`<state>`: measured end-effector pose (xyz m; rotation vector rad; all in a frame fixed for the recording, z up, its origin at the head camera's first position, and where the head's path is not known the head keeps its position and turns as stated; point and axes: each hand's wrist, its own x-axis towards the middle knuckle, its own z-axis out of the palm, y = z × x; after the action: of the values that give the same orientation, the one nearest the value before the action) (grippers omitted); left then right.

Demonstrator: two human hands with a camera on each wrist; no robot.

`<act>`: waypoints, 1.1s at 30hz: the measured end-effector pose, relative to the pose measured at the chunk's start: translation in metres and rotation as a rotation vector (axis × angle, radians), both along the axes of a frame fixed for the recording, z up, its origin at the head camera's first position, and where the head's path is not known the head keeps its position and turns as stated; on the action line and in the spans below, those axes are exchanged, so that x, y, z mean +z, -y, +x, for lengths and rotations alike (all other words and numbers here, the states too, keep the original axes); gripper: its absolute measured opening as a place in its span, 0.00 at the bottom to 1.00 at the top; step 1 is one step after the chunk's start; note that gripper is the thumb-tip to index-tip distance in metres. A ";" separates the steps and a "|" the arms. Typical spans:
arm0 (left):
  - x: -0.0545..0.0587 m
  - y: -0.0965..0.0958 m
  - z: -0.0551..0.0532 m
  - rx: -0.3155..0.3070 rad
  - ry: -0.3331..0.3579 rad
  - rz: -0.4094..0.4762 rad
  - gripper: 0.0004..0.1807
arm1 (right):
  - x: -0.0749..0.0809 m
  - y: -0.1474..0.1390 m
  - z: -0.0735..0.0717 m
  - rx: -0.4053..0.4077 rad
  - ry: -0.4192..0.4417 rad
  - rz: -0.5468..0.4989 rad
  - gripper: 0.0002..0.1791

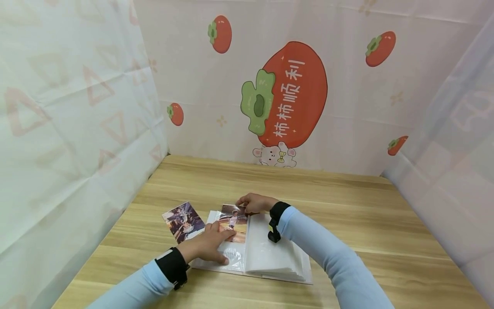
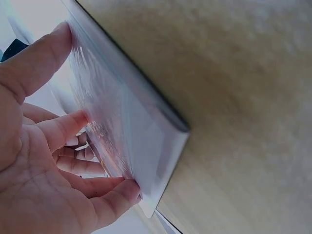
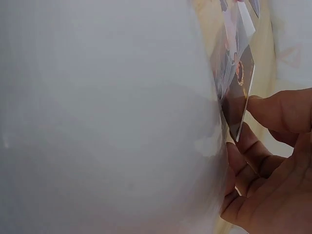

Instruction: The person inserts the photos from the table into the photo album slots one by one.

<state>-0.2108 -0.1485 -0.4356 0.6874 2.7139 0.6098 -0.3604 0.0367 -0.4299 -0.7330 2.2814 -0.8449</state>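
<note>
A photo album point(image 1: 272, 253) lies spread on the table, its left page holding clear plastic pockets point(image 1: 231, 253). A photo of a small figure point(image 1: 233, 223) lies over the upper pocket, partly in it, its top end sticking out. My right hand point(image 1: 256, 203) pinches that photo's upper right corner; in the right wrist view the thumb point(image 3: 273, 109) and index finger meet its edge. My left hand point(image 1: 206, 244) rests spread on the left page, fingertips touching the plastic and the photo. Another photo point(image 1: 184, 222) lies left of the album, partly hidden by the left hand.
The wooden table point(image 1: 366, 223) extends around the album. Patterned cloth walls point(image 1: 200, 141) stand behind and at both sides. The album's loose white pages point(image 1: 274, 249) lie to the right of the spine, under the right wrist.
</note>
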 end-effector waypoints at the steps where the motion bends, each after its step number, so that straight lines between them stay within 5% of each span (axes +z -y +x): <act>1: 0.000 0.000 0.000 -0.002 -0.003 0.001 0.43 | 0.000 0.000 0.000 0.007 -0.004 0.008 0.28; 33: -0.004 0.001 -0.002 -0.007 0.001 0.007 0.43 | 0.005 0.003 0.017 0.133 -0.028 0.058 0.26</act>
<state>-0.2131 -0.1493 -0.4396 0.6979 2.7081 0.6184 -0.3430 0.0340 -0.4248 -0.8648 2.2437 -0.7087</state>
